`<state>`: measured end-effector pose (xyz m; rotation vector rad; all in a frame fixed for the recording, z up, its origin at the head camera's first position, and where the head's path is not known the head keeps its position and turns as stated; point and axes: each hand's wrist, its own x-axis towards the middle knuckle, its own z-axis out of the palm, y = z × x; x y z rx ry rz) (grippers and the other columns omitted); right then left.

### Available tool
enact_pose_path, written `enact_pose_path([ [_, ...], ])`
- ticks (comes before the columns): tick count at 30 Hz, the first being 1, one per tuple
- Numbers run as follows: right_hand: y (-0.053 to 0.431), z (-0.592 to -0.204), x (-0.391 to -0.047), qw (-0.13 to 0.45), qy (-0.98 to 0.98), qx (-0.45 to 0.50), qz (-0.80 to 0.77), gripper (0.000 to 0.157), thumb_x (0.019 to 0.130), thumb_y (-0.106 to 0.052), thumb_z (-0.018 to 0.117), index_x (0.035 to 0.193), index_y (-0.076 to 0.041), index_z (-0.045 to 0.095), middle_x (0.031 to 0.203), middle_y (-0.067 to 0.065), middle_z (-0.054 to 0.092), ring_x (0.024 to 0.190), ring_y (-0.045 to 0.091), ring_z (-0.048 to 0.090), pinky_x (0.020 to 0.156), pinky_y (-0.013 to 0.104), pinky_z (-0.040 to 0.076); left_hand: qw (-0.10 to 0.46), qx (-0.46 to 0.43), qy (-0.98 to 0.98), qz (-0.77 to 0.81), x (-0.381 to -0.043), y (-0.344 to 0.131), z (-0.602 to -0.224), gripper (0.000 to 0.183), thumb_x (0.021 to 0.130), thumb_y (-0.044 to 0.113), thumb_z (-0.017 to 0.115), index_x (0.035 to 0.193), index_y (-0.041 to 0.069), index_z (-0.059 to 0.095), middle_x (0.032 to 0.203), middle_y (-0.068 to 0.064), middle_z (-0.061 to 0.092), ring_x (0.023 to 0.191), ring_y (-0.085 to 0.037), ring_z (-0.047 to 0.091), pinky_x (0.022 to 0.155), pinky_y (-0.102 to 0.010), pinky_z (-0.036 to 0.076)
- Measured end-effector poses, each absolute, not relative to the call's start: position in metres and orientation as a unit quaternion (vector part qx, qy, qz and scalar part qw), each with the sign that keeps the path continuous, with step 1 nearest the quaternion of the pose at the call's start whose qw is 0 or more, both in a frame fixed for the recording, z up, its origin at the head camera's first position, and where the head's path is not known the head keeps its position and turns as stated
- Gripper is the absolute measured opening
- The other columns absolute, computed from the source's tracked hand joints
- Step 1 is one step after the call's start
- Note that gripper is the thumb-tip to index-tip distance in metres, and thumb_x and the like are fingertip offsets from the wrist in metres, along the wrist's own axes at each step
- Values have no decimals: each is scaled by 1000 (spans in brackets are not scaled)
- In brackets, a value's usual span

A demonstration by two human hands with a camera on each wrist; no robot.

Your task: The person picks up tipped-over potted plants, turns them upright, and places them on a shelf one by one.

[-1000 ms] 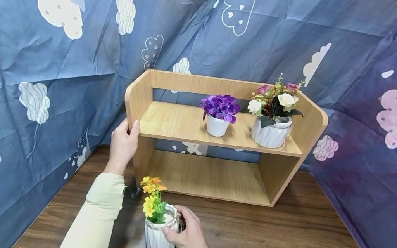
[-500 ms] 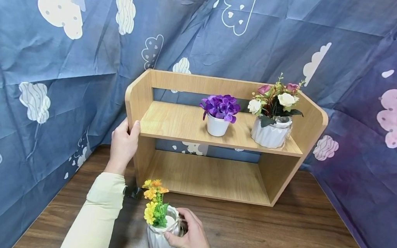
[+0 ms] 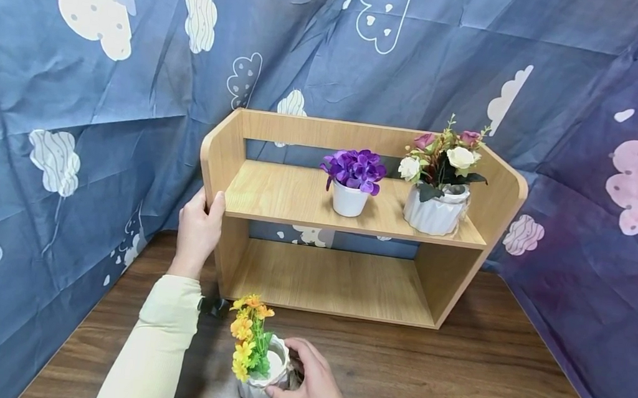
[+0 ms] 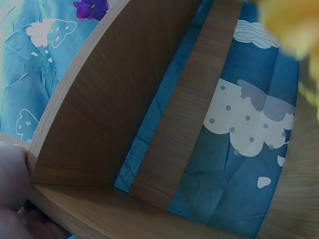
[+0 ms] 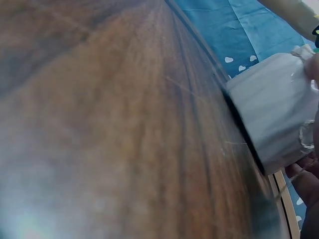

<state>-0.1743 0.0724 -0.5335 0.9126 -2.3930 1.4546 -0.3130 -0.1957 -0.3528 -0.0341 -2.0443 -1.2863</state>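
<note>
My left hand (image 3: 199,233) grips the left side panel of a two-tier wooden shelf (image 3: 280,193); the thumb lies at the front edge. In the left wrist view, part of that hand shows beside the panel (image 4: 84,119). My right hand (image 3: 316,383) holds a white ribbed flowerpot (image 3: 255,395) by its rim, thumb at the front and fingers behind. Yellow and orange artificial flowers (image 3: 247,337) stand at the pot's left side. The right wrist view shows the pot (image 5: 274,109) low over the dark wood table (image 5: 124,124); contact is hard to tell.
On the upper tier stand a small white pot of purple flowers (image 3: 352,180) and, to its right, a white pot of roses (image 3: 436,205). A small black object (image 3: 213,307) lies by my left sleeve. Blue cloud-print cloth (image 3: 136,97) hangs behind.
The flowerpot in my right hand has shifted slightly right and down in the head view, and its flowers have tipped toward me. My left hand has stayed on the shelf panel.
</note>
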Motion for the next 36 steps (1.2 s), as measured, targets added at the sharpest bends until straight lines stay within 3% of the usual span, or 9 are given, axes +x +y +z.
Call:
enact_pose_path([
  [6, 76, -529, -171, 68, -824, 304, 474, 70, 83, -29, 94, 141, -13, 59, 138, -2, 66, 123, 7, 64, 106, 29, 56, 355, -12, -791, -499, -313, -196, -353, 35, 109, 26, 56, 125, -1, 71, 123, -28, 75, 108, -43, 71, 96, -58, 55],
  [13, 81, -528, -171, 26, -829, 296, 474, 87, 87, -36, 91, 156, -4, 48, 146, 4, 62, 132, 12, 61, 112, 30, 51, 353, -10, -792, -498, -314, -196, -354, 35, 110, 27, 55, 123, -1, 71, 122, -28, 76, 109, -41, 71, 96, -58, 54],
  [26, 76, -527, -172, -64, -826, 269, 491, 105, 85, -42, 92, 168, -28, 29, 159, 5, 49, 140, 18, 52, 117, 35, 43, 345, -10, -793, -501, -313, -196, -352, 39, 111, 29, 53, 131, 0, 70, 129, -27, 74, 114, -41, 71, 100, -59, 54],
  [33, 68, -522, -169, -77, -823, 254, 502, 102, 86, -40, 90, 165, -16, 31, 154, 10, 51, 137, 25, 56, 113, 34, 45, 347, -11, -794, -499, -313, -196, -352, 37, 110, 27, 55, 128, -1, 71, 127, -27, 75, 113, -42, 72, 99, -58, 55],
  [36, 65, -520, -168, -80, -826, 238, 505, 100, 86, -41, 90, 164, -17, 33, 153, 9, 52, 137, 26, 55, 111, 35, 46, 346, -13, -793, -501, -312, -195, -352, 37, 110, 27, 54, 130, 0, 71, 128, -27, 74, 114, -41, 71, 100, -58, 54],
])
